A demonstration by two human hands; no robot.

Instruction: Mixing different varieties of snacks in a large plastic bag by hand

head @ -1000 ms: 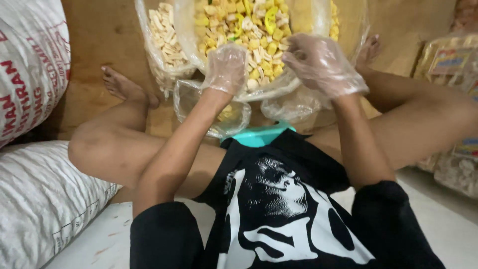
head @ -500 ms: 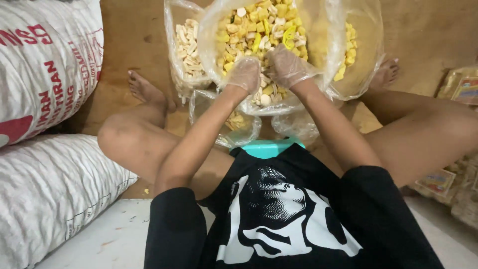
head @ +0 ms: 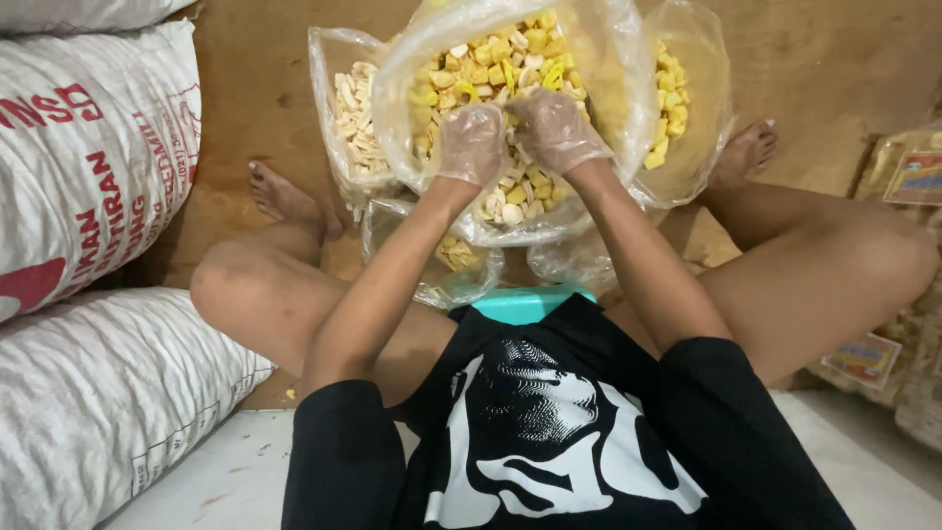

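The large clear plastic bag point(head: 589, 88) stood on the brown floor point(head: 255, 108) between the seated person's spread legs, its mouth open upward and its body filled with yellow and pale snack pieces point(head: 491, 69). Both hands were inside the mouth of the bag, each covered by a thin transparent glove. The left hand point(head: 471, 145) was curled with its fingers bent down into the snack pieces; the right hand point(head: 555, 130) was likewise curled, just beside the left and nearly touching it. Whether either hand actually enclosed pieces could not be told, since the fingertips were buried among them.

To the left of the large bag, touching it, a narrower clear bag of pale snack sticks point(head: 351, 118) stood upright. To the right, a further clear bag of yellow pieces point(head: 677, 108) leaned against it. In front of the large bag, nearer the person, two smaller, mostly empty clear bags lay crumpled: the left one point(head: 432, 265) held a few yellow pieces, the right one point(head: 574, 265) looked nearly bare. A teal stool edge point(head: 525, 304) showed below them, at the hem of the black printed shirt point(head: 549, 432).

Two white woven sacks point(head: 88, 157) were stacked at the left edge, and packaged snacks point(head: 908, 177) lay at the right edge.
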